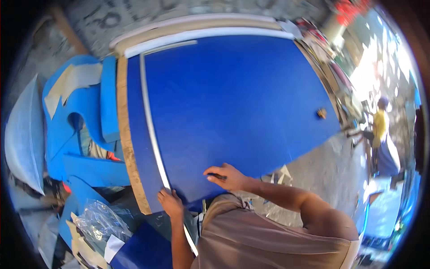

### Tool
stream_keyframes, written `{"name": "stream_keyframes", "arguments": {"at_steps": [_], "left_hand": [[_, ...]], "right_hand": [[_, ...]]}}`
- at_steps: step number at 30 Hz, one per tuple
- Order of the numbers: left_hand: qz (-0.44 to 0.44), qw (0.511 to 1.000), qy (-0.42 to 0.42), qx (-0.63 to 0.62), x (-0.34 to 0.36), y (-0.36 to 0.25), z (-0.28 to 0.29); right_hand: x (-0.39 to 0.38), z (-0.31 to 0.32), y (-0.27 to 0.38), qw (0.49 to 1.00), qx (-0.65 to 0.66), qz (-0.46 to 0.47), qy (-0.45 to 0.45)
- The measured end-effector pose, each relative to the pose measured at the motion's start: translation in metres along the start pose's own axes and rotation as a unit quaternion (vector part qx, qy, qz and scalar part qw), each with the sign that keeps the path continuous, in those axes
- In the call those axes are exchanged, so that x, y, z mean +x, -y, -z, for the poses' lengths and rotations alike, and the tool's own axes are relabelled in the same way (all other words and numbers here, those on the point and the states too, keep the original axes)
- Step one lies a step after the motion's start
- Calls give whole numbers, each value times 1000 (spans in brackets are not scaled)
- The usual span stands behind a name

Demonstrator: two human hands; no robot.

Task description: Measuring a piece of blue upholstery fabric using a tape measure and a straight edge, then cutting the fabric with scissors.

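Brown shirt (273, 237); smooth blue sheet (237, 103).

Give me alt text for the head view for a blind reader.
A person's left hand rests on a long L-shaped straightedge lying on a blue sheet, while the right hand holds a small dark object. Lighter blue pieces lie left.

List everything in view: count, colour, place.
Sheet: one, deep blue, over the table
Table: one, brown edge, under the sheet
Ruler: one, silver, sheet's left side
Rolls: at least two, white and beige, far edge
Lump: one, brown, sheet's right side
Curvy pieces: several, bright blue, left of table
Plastic film: one, clear, lower left
Other person: one, yellow top, far right
Slim tool: one, dark, in right hand
Left hand: one, bare, on ruler
Right hand: one, bare, over sheet
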State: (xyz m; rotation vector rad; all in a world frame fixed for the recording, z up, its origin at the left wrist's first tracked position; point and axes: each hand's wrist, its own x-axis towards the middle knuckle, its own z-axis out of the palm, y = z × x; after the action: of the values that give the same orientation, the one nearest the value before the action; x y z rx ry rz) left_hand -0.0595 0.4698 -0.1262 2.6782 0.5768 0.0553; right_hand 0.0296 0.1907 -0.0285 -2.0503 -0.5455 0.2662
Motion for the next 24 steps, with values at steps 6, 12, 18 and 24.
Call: {"name": "stream_keyframes", "arguments": {"at_steps": [6, 12, 18, 24], "left_hand": [[-56, 996, -55, 36, -5, 17, -15], [-83, 990, -46, 104, 1, 25, -20], [-5, 989, -125, 80, 6, 2, 13], [-46, 981, -127, 138, 9, -9, 47]], "right_hand": [[-134, 16, 7, 997, -73, 1, -34], [-275, 35, 11, 990, -59, -111, -70], [-360, 52, -2, 977, 2, -125, -171], [-385, 116, -52, 942, 27, -186, -277]]}}
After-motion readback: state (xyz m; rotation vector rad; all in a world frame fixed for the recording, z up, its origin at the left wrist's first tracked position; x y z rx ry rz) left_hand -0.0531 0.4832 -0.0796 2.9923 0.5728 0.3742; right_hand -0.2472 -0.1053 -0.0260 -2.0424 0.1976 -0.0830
